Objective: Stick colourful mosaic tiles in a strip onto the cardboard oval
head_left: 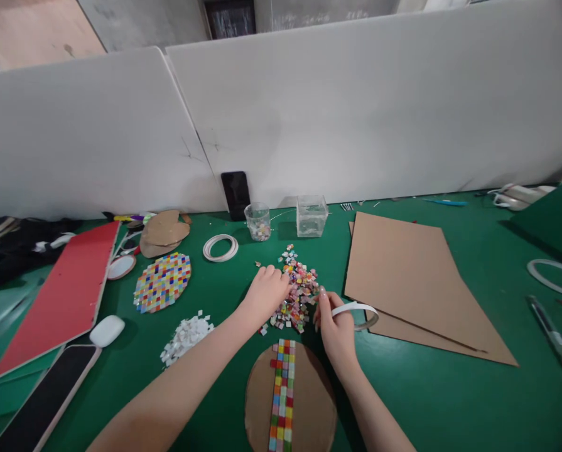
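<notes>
My left hand point(268, 290) is at the left side of a pile of small colourful mosaic tiles point(302, 295). Its fingers are curled and its fingertips are hidden, so what they grip, if anything, does not show. On the pile's right, my right hand point(336, 326) has a roll of white double-sided tape point(368, 316) hooked round its fingers, with thumb and forefinger close together near the tiles. Below the pile lies a round cardboard disc point(316, 395), carrying a vertical strip of coloured tiles point(283, 395) left of its middle.
A tile-covered disc point(162, 282) and white tile backings point(186, 338) lie left. Behind stand a plastic cup point(258, 223), a clear box point(311, 216) and a phone point(236, 194). Cardboard sheets point(403, 270) lie right; a red board point(68, 282) and white earbud case point(107, 331) far left.
</notes>
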Demonstrator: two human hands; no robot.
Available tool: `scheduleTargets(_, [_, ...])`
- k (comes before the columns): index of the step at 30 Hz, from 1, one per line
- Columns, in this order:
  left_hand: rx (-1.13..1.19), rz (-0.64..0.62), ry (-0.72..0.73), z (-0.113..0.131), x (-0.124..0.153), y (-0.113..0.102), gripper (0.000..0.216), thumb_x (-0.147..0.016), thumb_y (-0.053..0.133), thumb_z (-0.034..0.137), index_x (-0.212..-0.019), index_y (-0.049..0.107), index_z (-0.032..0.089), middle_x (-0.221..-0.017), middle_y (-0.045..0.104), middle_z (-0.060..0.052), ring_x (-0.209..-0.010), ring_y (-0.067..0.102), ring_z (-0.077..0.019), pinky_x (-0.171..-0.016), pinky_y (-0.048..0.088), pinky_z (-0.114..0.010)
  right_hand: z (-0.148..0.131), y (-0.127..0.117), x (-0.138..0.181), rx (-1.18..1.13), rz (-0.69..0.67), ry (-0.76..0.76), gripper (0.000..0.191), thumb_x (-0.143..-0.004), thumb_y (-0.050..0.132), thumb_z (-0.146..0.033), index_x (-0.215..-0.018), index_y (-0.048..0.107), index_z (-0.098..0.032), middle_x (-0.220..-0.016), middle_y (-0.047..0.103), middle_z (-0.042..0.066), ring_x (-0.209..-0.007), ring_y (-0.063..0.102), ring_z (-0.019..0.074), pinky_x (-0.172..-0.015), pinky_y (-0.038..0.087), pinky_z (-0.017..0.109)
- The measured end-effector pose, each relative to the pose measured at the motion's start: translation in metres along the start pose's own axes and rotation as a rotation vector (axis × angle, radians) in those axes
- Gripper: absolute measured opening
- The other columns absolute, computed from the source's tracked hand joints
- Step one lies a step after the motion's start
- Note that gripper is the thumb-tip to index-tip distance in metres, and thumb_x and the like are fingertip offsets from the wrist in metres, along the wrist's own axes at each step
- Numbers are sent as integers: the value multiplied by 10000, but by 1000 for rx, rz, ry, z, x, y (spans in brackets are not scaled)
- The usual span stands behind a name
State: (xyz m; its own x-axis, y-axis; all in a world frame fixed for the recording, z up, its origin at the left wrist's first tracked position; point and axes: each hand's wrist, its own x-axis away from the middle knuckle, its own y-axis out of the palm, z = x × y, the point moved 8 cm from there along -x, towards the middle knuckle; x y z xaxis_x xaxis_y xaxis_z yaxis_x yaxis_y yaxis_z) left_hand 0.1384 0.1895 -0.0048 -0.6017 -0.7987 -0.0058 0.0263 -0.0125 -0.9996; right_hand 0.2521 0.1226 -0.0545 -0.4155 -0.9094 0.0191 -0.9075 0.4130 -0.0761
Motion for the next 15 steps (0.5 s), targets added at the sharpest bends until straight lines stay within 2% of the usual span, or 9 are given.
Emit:
scheduleTargets(4, [-9, 10, -52, 5, 2, 4, 184, -819, 421, -1, -851, 587, 73, -845, 606, -175, -867, 522, -288, -743, 379, -393, -2, 0, 0, -3, 2, -17, 385, -871, 418, -535, -684, 481, -205, -472, 410, -64, -405, 402, 112, -398, 305, 223])
scheduleTargets(7, [61, 26, -68, 0, 4, 0, 176, -792, 447, -18, -792, 566, 110, -822, 606, -135, -866, 527, -266, -753, 375, -367, -5, -1, 0, -3, 10, -36, 391, -869, 422, -537, -662, 467, -208, -469, 412, -64, -409, 409, 113, -406, 313, 224])
scheduleTargets(10, [189, 57, -107, -13, 10, -9, 147, -844, 462, 88, -720, 512, 150, -764, 581, -88, -823, 533, -244, -728, 376, -342, -6, -1, 0, -3, 18, -49, 393, -864, 426, -540, -658, 471, -209, -461, 416, -65, -404, 412, 113, -403, 313, 223])
scheduleTargets(15, [500, 89, -249, -41, 34, -19, 333, -948, 259, 349, -684, 403, 205, -584, 455, 17, -539, 470, -149, -529, 356, -258, -5, -1, -1, 2, 12, -53, 405, -860, 424, -548, -645, 475, -209, -441, 408, -69, -385, 405, 110, -389, 301, 222])
